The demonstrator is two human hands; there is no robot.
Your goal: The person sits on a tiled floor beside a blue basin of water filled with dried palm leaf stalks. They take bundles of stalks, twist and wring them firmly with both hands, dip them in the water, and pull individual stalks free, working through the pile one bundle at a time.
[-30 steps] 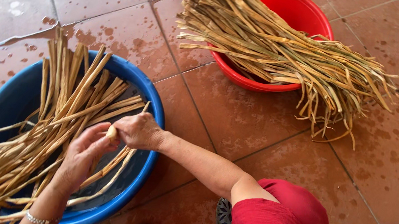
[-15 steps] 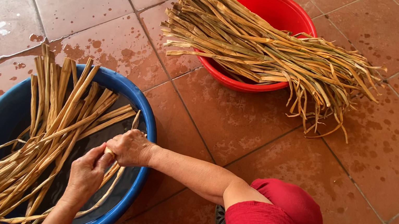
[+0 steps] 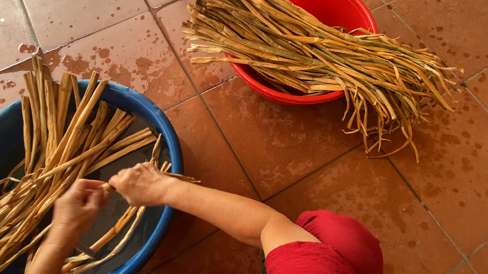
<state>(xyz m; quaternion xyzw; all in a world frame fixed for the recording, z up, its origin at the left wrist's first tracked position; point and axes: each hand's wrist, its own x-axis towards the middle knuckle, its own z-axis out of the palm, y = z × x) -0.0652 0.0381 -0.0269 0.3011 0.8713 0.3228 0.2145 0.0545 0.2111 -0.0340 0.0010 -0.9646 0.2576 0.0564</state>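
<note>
Both hands are working over the blue basin (image 3: pixel 168 145): the right hand (image 3: pixel 140 183) is closing its fingers around one tan plant strip (image 3: pixel 114 230), and the left hand (image 3: pixel 76 208) is pinching the same strip just beside it, the two nearly touching. That strip is lying among the wet strips (image 3: pixel 55 147) filling the basin and leaning over its far rim. A large heap of strips (image 3: pixel 307 56) is already lying across the red basin (image 3: pixel 328 1), well apart on the tiled floor (image 3: pixel 292 157), so, judging by the two piles, much looks handled and a good share remains.
</note>
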